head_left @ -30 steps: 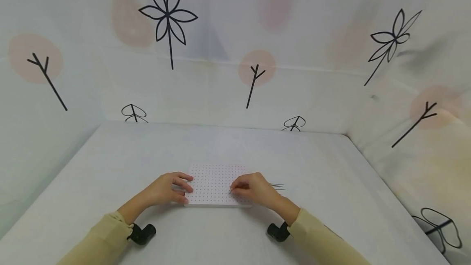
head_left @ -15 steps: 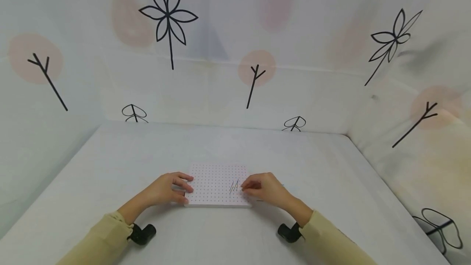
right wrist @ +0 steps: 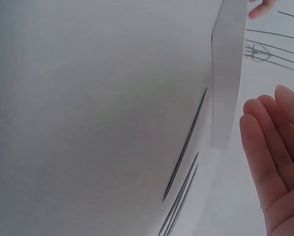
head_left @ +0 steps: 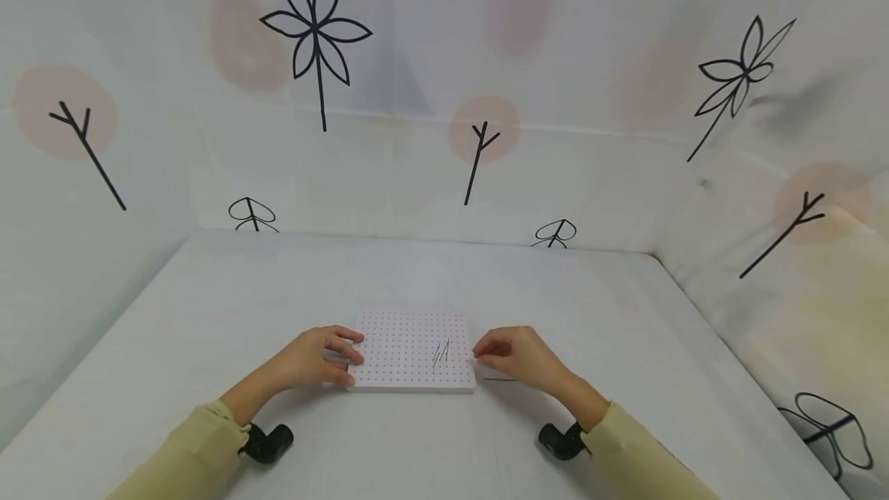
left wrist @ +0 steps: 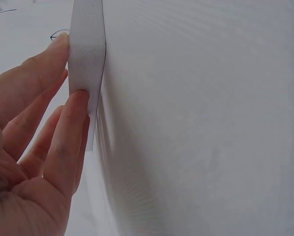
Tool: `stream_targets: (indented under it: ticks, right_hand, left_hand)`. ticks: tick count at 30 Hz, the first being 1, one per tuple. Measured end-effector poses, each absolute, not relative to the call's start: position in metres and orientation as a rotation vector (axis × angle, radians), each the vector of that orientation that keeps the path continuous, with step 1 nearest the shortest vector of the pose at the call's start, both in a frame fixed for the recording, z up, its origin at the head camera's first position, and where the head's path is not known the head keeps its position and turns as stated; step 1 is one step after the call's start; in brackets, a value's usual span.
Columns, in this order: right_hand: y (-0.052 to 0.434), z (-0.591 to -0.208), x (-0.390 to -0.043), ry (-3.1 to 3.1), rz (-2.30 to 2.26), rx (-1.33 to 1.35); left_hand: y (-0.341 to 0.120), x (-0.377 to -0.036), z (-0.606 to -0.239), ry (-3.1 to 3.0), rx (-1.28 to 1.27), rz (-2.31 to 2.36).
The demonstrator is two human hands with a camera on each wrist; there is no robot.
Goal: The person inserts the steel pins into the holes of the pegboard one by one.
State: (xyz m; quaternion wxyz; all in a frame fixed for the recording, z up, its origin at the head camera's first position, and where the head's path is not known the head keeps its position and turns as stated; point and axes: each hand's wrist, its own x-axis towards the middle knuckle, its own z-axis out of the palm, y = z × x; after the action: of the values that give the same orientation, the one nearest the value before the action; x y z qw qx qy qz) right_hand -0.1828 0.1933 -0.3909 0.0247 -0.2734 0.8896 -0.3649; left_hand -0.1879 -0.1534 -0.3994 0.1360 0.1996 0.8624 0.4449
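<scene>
A white board (head_left: 399, 361) with rows of small holes lies flat on the table. My left hand (head_left: 312, 357) rests at its left edge, fingers spread; in the left wrist view the fingertips touch the board's side (left wrist: 88, 54). Several thin dark metal sticks (head_left: 441, 352) stand tilted in the right part of the board. My right hand (head_left: 524, 357) is just off the right edge, its fingers (right wrist: 260, 142) extended and thumb near them; nothing shows between them. Beneath it on the table lie a pointed stick (right wrist: 185, 145) and several more sticks (right wrist: 180, 196).
The table (head_left: 389, 446) has a white cover. White cloth walls (head_left: 417, 176) with drawn plants and pink blotches rise behind and at both sides. A black camera mount sits on the left wrist (head_left: 269, 444) and another on the right wrist (head_left: 561, 442).
My right hand has drawn away from the board to the right, uncovering the standing sticks and coming over the sticks on the table. My left hand stays in place.
</scene>
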Motion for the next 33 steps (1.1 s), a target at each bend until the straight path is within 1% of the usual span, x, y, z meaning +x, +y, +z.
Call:
stream_targets:
  ticks: [8,33]
  right_hand:
    - [0.201,-0.391,-0.181,2.738,-1.123,-0.811]
    - [0.228,-0.4,-0.18,2.643,-0.989,-0.863]
  left_hand:
    - [-0.153,-0.188,-0.4,2.507,0.569,1.274]
    - [-0.154,-0.191,-0.403,2.495,0.568,1.279]
